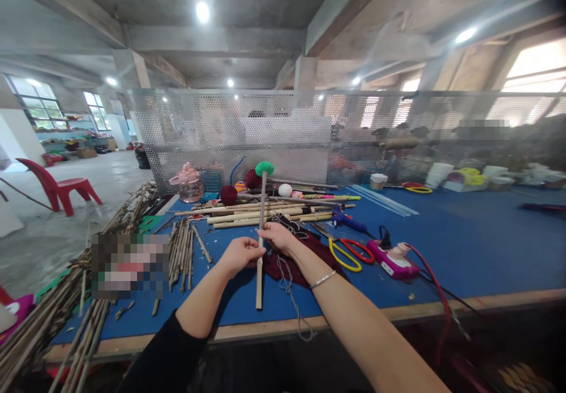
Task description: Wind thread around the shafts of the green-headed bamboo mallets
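Note:
A mallet-like stick [259, 287] with a round green head [264, 169] stands nearly upright in front of me. My left hand [241, 256] pinches its shaft around the middle, from the left. Slightly higher, the fingers of my right hand [279, 237] close on the same shaft. The upper shaft looks grey, the lower part pale wood. Below my right hand, a loose grey cord [288, 290] hangs over the front edge of the table. Dark red cloth [316, 257] lies beneath my right wrist, partly hidden by it.
Scissors [347, 256], a blue glue gun [347, 219] and a magenta power strip [393, 260] lie on the blue tabletop [464, 240] to the right. Bamboo rods [247, 219] lie behind my hands. Twigs [181, 251] cover the left side. A perforated metal screen [230, 128] stands behind.

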`<state>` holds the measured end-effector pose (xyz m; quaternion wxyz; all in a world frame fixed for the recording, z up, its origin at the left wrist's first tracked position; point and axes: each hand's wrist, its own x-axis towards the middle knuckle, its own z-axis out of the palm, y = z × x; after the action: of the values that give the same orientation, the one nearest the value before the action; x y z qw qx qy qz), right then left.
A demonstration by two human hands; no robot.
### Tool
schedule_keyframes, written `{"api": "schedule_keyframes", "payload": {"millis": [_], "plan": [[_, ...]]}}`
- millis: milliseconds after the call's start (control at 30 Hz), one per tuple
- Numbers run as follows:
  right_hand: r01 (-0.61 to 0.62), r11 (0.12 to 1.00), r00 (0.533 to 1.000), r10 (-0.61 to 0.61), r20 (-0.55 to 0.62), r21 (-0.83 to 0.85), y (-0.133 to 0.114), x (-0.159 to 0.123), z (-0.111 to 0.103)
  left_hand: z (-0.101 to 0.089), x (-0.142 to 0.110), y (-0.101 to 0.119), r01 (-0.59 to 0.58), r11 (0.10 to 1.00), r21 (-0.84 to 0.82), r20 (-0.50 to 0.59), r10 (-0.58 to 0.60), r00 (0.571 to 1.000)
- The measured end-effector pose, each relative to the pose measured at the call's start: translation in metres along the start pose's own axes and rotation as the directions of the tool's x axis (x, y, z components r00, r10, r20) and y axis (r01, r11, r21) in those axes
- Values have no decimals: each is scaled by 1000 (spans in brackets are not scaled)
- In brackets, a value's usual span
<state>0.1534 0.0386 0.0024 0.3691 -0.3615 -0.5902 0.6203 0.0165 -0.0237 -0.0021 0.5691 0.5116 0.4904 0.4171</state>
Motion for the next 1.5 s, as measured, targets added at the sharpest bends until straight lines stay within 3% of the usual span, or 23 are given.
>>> {"api": "schedule_keyframes", "payload": {"millis": [100,233,333,467,733,833,967,1133,1267,1433,1500], "plan": [[-87,995,994,84,69,48,2,1,-4,-1,0,1,-3,1000,-16,57,4,998],[-166,979,973,143,179,120,6,3,-7,-2,-4,8,101,988,-114,146,-84,986],[-130,989,986,123,111,65,10,5,-6,0,-3,7,106,990,-97,97,-96,991],[-69,997,996,70,50,-35,8,3,-1,1,1,1,-29,999,30,-44,30,999],[-29,984,975,-10,222,175,-2,-2,-3,5,-10,17,86,965,-247,180,-42,983],[-17,991,979,-11,206,135,4,2,-3,8,-9,15,69,982,-178,133,-45,990],[7,994,984,-26,176,108,3,3,-1,7,-4,8,-87,995,-41,-5,87,996],[-77,980,952,17,307,184,-6,-5,-9,3,-8,14,-6,992,-127,98,19,995],[-40,984,950,-16,311,174,-4,-5,-11,5,-11,18,76,976,-206,174,-40,984],[8,992,968,-39,250,123,0,-1,-2,8,-7,12,-7,995,-97,-23,4,1000],[24,990,969,-58,240,141,0,0,-2,6,-5,11,-46,995,-85,-46,42,998]]}}
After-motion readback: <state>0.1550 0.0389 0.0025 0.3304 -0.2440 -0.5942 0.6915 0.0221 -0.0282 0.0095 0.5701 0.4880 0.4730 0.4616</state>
